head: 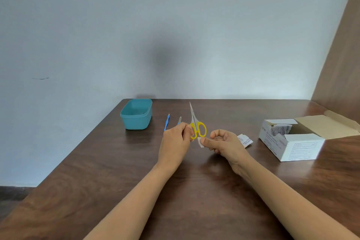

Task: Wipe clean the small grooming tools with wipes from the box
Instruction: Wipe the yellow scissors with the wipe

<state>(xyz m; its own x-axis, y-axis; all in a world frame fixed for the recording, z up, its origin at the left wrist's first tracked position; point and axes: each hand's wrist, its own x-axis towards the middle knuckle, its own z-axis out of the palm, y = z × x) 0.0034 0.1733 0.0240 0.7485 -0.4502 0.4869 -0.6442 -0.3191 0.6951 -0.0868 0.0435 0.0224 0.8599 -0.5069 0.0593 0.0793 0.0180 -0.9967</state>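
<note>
Yellow-handled scissors (195, 123) stand upright, gripped by left hand (175, 140); right hand (224, 142) pinches wipe (200, 141) just beside

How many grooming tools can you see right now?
3: yellow-handled scissors held up by the left hand; a blue-handled tool on the table behind that hand; a small metal tool beside it, partly hidden. The teal tub may hide more.
</note>
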